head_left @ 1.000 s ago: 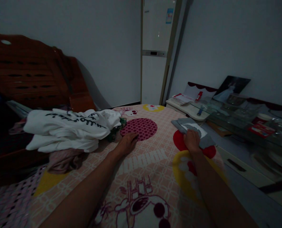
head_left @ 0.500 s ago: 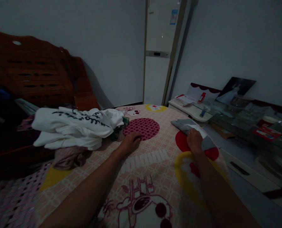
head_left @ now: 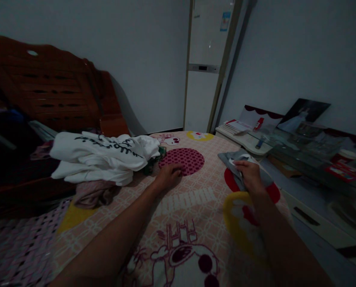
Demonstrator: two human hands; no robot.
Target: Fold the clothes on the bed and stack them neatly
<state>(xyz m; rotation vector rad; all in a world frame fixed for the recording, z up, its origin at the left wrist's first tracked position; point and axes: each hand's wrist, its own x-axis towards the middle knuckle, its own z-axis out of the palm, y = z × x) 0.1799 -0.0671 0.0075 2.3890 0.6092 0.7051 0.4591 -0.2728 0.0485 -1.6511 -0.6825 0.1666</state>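
Grey cloth (head_left: 227, 159) sits beneath the right hand (head_left: 249, 173), pinched between thumb and fingers; the left hand (head_left: 167, 177) rests loosely open on the patterned surface (head_left: 206, 181), white clothing (head_left: 98, 157) heaped left of it.

The person's left hand (head_left: 167, 176) and right hand (head_left: 250, 174) are bare, and so are the left forearm (head_left: 115, 235) and right forearm (head_left: 281, 231). Both forearms taper to slim wrists; dim light blurs any finer markings on the skin.
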